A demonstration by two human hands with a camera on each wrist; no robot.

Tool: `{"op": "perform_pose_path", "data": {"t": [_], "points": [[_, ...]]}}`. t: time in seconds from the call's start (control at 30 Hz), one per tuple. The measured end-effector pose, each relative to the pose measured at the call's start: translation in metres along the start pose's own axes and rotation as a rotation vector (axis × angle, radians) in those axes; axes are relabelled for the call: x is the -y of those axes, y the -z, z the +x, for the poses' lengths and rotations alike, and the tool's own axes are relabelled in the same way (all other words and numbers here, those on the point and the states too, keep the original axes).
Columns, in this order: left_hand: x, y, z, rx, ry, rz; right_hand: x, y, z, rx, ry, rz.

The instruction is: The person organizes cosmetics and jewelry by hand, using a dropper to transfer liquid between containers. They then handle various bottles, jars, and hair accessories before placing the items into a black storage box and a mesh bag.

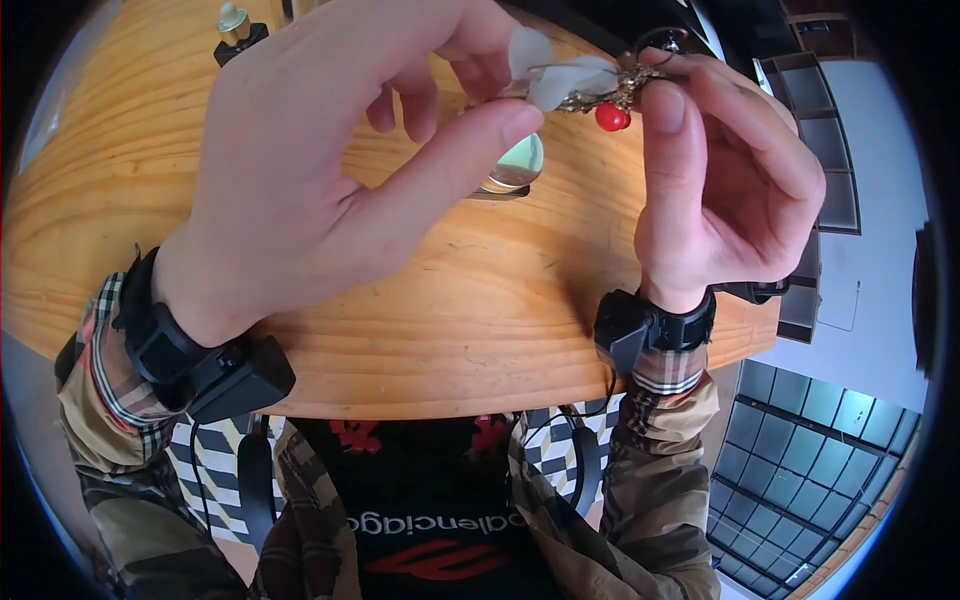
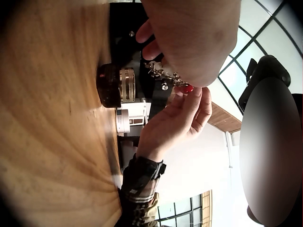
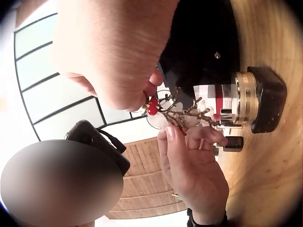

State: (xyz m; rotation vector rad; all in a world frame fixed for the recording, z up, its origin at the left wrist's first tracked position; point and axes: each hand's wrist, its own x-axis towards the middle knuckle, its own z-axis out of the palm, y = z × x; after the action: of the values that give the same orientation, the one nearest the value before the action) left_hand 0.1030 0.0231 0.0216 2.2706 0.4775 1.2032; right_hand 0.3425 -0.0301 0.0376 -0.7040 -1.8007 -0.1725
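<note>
A branch-like gold ornament (image 1: 577, 88) with white petals and a red bead (image 1: 612, 117) is held up between both hands, above the wooden table. The left hand (image 1: 330, 150) pinches its petal end between thumb and fingers. At the beaded end, the right hand (image 1: 735, 165) grips it with thumb and index finger. In the right wrist view the ornament's thin twigs (image 3: 194, 112) spread beside the left hand (image 3: 196, 172), and red beads (image 3: 152, 107) lie by the right fingertips. The left wrist view shows the red bead (image 2: 189, 88) at the right hand (image 2: 173, 123).
On the wooden table (image 1: 450, 340), a glass jar with a gold band (image 1: 515, 165) stands behind the left thumb. A dropper bottle (image 1: 235, 35) stands at the back left. A dark, shiny surface (image 3: 203, 42) lies beyond the jar in the right wrist view.
</note>
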Motion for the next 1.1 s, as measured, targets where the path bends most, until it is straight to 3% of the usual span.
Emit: {"op": "perform_pose_path", "data": {"t": [0.47, 0.53, 0.57, 0.63, 0.73, 0.87, 0.93, 1.07, 1.1], "points": [[0.009, 0.002, 0.0, 0.02, -0.07, 0.028, -0.005, -0.002, -0.002, 0.015, -0.001, 0.055], [0.02, -0.005, -0.001, -0.073, -0.052, -0.254, -0.012, 0.002, 0.001, 0.051, 0.047, 0.027], [0.019, -0.002, -0.004, -0.073, -0.052, -0.254, -0.012, 0.002, 0.0, 0.051, 0.047, 0.027], [0.009, 0.009, 0.0, 0.008, 0.117, -0.276, -0.014, -0.003, 0.0, 0.052, 0.032, 0.045], [0.006, 0.006, -0.001, -0.03, 0.19, -0.386, -0.01, 0.004, -0.004, 0.088, 0.012, -0.041], [-0.003, -0.003, -0.004, -0.042, 0.111, -0.441, -0.014, 0.016, 0.0, 0.105, 0.14, 0.093], [-0.011, -0.015, -0.007, -0.216, 0.13, -0.44, 0.015, 0.011, 0.018, 0.32, 0.019, -0.154], [-0.003, -0.013, -0.007, -0.22, 0.123, -0.593, -0.001, 0.006, 0.009, 0.231, 0.126, -0.106], [-0.008, -0.005, -0.004, -0.141, 0.199, -0.523, -0.001, 0.005, 0.007, 0.215, 0.144, -0.091]]}}
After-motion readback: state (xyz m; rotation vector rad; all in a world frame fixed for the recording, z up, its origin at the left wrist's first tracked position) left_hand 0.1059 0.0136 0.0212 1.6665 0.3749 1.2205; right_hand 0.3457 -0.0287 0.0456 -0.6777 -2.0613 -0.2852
